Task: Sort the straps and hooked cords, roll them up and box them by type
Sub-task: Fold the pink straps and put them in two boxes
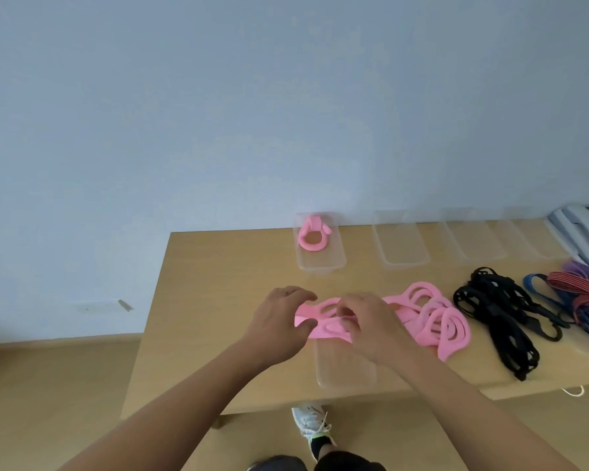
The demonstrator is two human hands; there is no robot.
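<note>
At a light wooden table (218,266), the left hand (279,324) and the right hand (371,326) each pinched a flat pink rubbery strap (323,321), fingers curled on it, above a clear plastic lid (346,367) at the near edge. At the far edge, one rolled pink strap (312,236) lay in a clear plastic box (320,261). To the right lay a loose pink strap pile (432,317), then black hooked cords (500,311), then red and blue cords (578,290)

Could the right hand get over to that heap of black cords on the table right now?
Probably not yet: the right hand is gripping a pink strap. The black cords lie uncovered to its right.
</note>
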